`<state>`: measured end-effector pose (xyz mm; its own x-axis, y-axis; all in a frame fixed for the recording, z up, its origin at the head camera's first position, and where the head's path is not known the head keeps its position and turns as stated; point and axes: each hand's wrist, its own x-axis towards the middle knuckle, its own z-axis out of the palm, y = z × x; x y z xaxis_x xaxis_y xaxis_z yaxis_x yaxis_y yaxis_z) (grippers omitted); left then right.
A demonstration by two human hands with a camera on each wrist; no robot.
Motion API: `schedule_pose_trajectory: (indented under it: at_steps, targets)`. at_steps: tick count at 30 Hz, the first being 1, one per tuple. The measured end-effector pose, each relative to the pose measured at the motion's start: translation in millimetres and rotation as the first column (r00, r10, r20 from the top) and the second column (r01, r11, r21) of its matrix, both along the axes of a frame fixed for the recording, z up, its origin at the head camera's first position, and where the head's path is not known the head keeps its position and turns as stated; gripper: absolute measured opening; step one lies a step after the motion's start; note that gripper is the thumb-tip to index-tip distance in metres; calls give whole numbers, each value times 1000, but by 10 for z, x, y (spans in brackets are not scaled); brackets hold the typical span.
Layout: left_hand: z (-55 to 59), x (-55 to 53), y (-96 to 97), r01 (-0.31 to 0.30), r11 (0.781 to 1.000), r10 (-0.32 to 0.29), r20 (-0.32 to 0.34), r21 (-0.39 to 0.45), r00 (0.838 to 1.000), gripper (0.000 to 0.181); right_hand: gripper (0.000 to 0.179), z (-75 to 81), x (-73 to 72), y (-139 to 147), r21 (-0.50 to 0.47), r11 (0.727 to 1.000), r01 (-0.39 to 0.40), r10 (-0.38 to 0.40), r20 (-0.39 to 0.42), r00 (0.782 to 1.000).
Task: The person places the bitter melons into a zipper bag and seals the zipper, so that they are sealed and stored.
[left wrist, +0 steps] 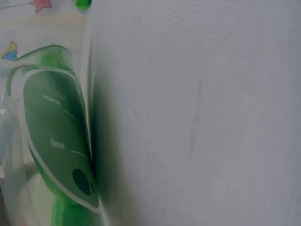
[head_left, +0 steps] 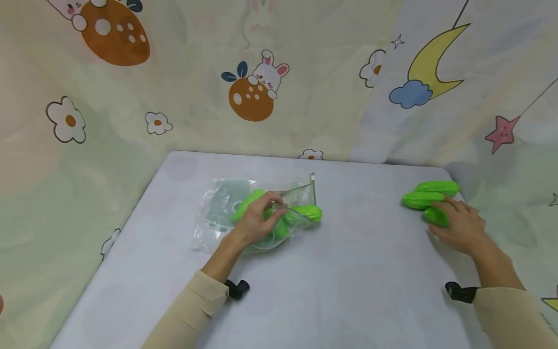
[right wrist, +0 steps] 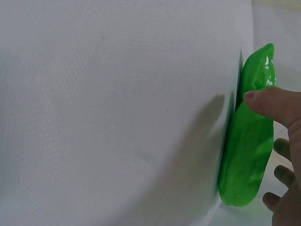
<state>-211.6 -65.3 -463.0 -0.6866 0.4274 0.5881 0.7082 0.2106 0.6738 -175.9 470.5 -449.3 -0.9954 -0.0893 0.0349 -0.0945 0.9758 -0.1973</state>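
Observation:
On the left of the table lies a clear zip bag [head_left: 226, 201] with a green printed label panel, its mouth toward the right. Several green ridged toy vegetables [head_left: 308, 213] show in it. My left hand [head_left: 257, 220] pinches the bag's edge near the mouth. In the left wrist view the label [left wrist: 54, 136] reads "name" and "time". At the far right, three more green toy vegetables [head_left: 420, 199] lie together, and my right hand [head_left: 463, 225] reaches over the nearest one. In the right wrist view the thumb overlaps a green toy vegetable [right wrist: 247, 157], with the fingers spread beside it.
The white table [head_left: 348, 271] carries both groups of green pieces, with its right edge close beside the right-hand group. A patterned cloth [head_left: 192, 97] with rabbits, flowers and a moon hangs behind and around it. Each wrist wears a black camera mount [head_left: 237, 289].

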Motion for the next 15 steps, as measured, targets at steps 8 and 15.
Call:
schedule_pose_trajectory:
  at_steps: [8,15]
  targets:
    - [-2,17,-13,-8,1000,8,7,-1,1000,20,61,48,56,10,-1,1000,-13,13,87,996]
    - [2,22,-16,-3,1000,3,-21,-1,1000,20,73,60,94,17,-13,1000,-2,4,137,991]
